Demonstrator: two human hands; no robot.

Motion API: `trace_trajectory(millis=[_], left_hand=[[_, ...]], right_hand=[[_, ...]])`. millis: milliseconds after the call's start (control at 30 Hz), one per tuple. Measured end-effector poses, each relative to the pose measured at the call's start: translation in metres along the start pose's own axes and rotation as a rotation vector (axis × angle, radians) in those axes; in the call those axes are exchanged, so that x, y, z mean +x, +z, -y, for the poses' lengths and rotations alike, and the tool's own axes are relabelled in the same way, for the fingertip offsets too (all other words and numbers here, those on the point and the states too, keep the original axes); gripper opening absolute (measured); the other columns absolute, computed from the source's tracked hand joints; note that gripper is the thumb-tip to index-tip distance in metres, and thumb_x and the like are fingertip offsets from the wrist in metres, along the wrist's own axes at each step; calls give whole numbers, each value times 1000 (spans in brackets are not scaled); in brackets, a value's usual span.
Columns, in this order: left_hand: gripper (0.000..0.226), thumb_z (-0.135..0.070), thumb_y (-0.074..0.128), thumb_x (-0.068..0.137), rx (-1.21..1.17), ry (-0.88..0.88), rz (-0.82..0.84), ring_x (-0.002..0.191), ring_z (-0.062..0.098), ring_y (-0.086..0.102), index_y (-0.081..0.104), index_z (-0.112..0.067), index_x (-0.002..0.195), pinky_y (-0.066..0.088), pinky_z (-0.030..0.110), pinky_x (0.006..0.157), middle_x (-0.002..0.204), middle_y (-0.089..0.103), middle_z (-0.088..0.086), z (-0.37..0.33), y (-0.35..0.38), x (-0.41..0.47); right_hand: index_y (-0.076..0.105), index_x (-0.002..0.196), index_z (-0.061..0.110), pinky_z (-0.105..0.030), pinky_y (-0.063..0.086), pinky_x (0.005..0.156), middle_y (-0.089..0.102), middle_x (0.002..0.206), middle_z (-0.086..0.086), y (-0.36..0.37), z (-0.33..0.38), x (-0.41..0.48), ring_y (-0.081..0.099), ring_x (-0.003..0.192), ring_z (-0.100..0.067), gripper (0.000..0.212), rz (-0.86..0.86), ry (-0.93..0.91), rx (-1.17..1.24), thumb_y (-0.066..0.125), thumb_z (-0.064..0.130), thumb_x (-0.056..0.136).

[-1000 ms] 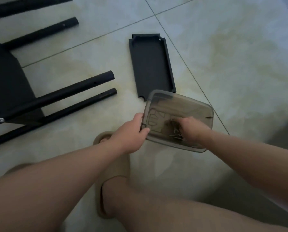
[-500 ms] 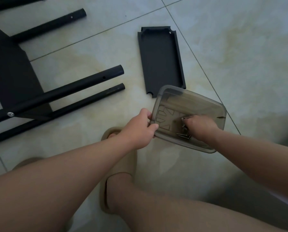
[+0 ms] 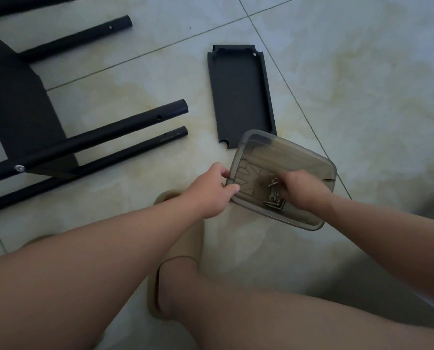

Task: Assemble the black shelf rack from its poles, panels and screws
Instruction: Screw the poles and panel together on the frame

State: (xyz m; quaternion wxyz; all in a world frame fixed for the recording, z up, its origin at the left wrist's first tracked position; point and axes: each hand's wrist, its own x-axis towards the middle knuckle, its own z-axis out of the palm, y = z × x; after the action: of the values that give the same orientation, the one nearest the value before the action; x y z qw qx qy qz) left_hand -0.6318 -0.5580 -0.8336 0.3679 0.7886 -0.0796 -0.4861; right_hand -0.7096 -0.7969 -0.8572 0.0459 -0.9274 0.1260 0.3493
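Observation:
A smoky clear plastic box is tilted above the tiled floor. My left hand grips its left rim. My right hand is inside the box, its fingertips among several screws and pinching one. A loose black shelf panel lies flat just beyond the box. At the left lies the partly built rack: black poles fixed to a black panel with a silver screw.
My leg and a beige slipper are directly below the box. Another black pole lies at the upper left. Pale floor tiles stretch to the right.
The view has shifted, so the rack and panel sit slightly lower and to the right. My right hand has moved a little within the box among the screws. My left hand keeps its grip.

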Motion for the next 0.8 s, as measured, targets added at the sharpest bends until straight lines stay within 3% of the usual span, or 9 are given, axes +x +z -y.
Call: trace_trajectory(millis=[133,233,333,433,567,633,800], left_hand=[[53,-52,53,98,-4,-94,-47,105,25,63,38,-21,138,49,37,81,119,61,5,-14,-23,-10],[48,-51,45,101,-102,-167,-51,94,20,66,44,-17,135,53,38,82,113,62,2,-30,-58,-23],[45,-51,41,102,-287,-198,-47,87,17,69,56,-15,124,53,33,71,107,69,-1,-42,-106,-42],[46,-55,44,100,-507,-197,-131,87,22,72,64,-15,112,55,34,75,106,74,3,-40,-151,-68],[57,-61,42,99,-746,-196,-123,94,25,75,63,-11,116,56,38,83,105,77,8,-16,-202,-107],[64,-63,40,99,-856,-194,-96,94,27,75,63,-6,119,57,39,81,106,76,13,-1,-225,-125],[76,-63,29,102,-1082,-133,-52,92,28,75,65,3,113,60,35,73,103,75,20,34,-266,-155]], right_hand=[[63,90,17,-28,43,62,61,82,4,-39,12,-22,56,80,-23,6,-185,-4,241,64,14,85],[64,85,16,-23,45,65,60,75,6,-80,41,-41,59,76,-20,11,-335,-91,458,64,5,83],[66,85,17,-22,49,69,62,76,6,-123,86,-55,59,72,-10,13,-424,-203,566,65,4,84],[66,86,21,-10,47,65,65,78,7,-161,141,-66,60,70,-4,17,-432,-322,664,66,4,86],[67,88,23,-15,50,73,68,82,10,-199,220,-75,62,78,-3,15,-442,-467,677,69,8,90],[68,88,22,-18,51,76,70,84,9,-210,259,-76,63,82,-6,13,-434,-525,662,70,10,90],[71,89,21,-10,45,71,65,77,15,-216,342,-76,58,72,3,14,-388,-650,617,69,7,90]])
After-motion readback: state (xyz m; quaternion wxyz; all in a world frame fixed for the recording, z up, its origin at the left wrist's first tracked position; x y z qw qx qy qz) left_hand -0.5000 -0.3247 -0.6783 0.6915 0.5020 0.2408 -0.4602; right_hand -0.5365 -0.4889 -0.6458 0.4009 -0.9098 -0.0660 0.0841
